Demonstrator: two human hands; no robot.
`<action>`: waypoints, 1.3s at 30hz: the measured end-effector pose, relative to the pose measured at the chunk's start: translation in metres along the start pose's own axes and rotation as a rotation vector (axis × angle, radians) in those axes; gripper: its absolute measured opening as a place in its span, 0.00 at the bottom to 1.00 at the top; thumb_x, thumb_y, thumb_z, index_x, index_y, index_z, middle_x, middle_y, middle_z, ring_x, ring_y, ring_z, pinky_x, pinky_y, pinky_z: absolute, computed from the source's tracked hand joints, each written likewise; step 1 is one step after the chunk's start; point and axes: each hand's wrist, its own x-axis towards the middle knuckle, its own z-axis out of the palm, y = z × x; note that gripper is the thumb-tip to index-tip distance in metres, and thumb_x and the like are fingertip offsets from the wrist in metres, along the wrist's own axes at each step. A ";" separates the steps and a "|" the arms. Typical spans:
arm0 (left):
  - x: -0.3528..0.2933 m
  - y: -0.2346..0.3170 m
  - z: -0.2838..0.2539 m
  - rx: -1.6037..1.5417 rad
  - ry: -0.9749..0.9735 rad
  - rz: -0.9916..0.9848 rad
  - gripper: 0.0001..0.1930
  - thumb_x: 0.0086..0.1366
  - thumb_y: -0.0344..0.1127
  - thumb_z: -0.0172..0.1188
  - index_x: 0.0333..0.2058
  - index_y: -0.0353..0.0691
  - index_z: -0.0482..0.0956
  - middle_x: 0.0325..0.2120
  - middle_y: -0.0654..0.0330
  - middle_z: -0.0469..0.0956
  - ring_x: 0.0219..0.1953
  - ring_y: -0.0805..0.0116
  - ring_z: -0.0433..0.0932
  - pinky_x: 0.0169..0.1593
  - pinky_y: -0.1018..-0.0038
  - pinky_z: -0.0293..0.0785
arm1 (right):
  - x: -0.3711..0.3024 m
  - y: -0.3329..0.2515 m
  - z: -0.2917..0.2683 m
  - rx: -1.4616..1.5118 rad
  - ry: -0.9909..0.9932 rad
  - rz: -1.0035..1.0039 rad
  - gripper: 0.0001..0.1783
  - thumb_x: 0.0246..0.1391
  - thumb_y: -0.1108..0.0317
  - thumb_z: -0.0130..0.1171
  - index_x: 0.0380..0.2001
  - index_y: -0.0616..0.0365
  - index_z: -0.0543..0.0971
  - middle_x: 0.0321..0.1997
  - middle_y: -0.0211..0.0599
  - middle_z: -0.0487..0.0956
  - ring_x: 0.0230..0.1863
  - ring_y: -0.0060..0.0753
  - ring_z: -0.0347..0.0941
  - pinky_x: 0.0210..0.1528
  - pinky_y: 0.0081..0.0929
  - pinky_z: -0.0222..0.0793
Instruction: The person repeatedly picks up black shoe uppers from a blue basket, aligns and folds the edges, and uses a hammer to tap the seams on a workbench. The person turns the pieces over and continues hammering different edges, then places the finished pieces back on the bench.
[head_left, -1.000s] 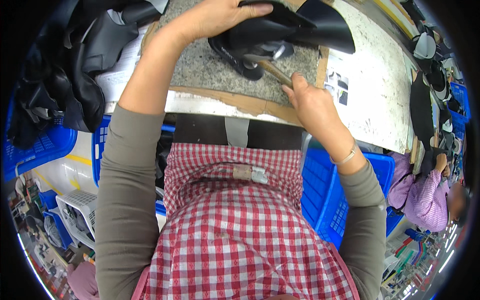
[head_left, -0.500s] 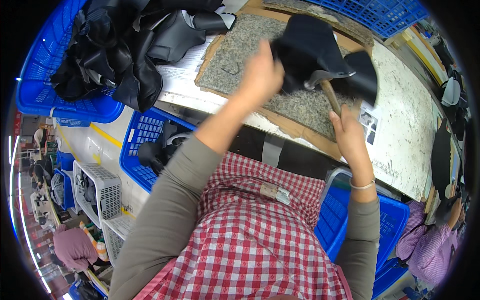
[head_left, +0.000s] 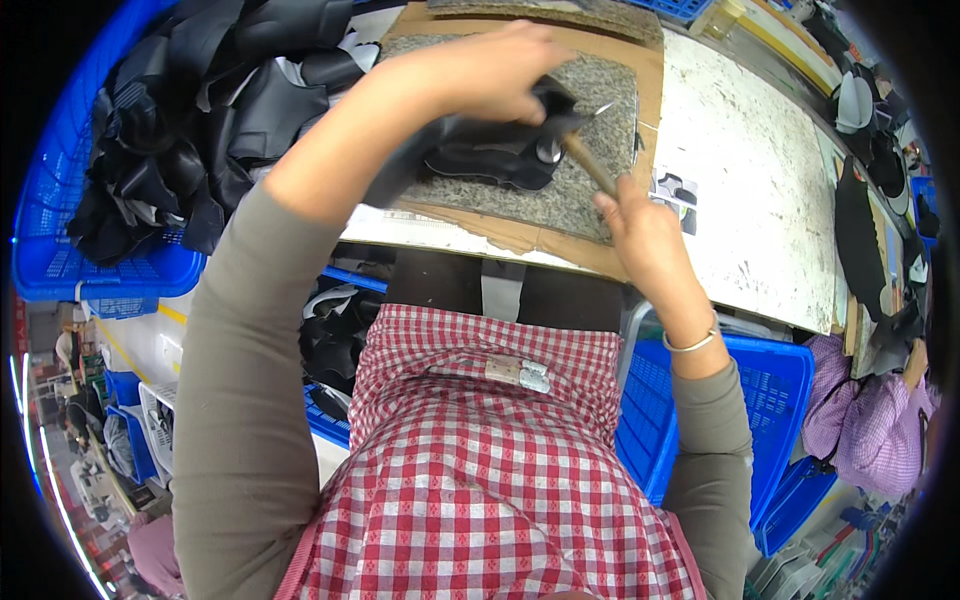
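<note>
My right hand (head_left: 648, 238) is closed around the wooden handle of a hammer (head_left: 590, 165). The hammer's metal head lies over a folded black leather shoe-upper piece (head_left: 485, 160) on the speckled stone slab (head_left: 590, 205). Above that piece is my left hand (head_left: 495, 72), its fingers stretched to the right and its thumb apart from them, slightly blurred. The thumb is close to the leather's upper edge; whether it touches cannot be made out. Part of the leather is smeared by motion, and my left forearm crosses in front of the slab's left side.
A blue basket (head_left: 60, 265) heaped with black leather pieces (head_left: 265, 120) stands at the left. Brown cardboard (head_left: 570, 250) edges the slab on the white worktable (head_left: 755, 200). Another blue basket (head_left: 775, 400) is by my right forearm. A co-worker in a pink checked sleeve (head_left: 880, 440) is at far right.
The black leather piece has come down and left, from being raised to lying folded on the slab. My left hand has moved up over it. In the picture, the bench has shifted left.
</note>
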 end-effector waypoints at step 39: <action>-0.136 -0.003 0.069 -0.408 0.123 -0.492 0.51 0.58 0.30 0.63 0.77 0.60 0.46 0.54 0.40 0.80 0.45 0.37 0.84 0.48 0.48 0.79 | 0.014 -0.043 0.020 -0.208 -0.182 0.001 0.16 0.69 0.63 0.59 0.49 0.67 0.75 0.25 0.65 0.79 0.29 0.67 0.79 0.28 0.54 0.72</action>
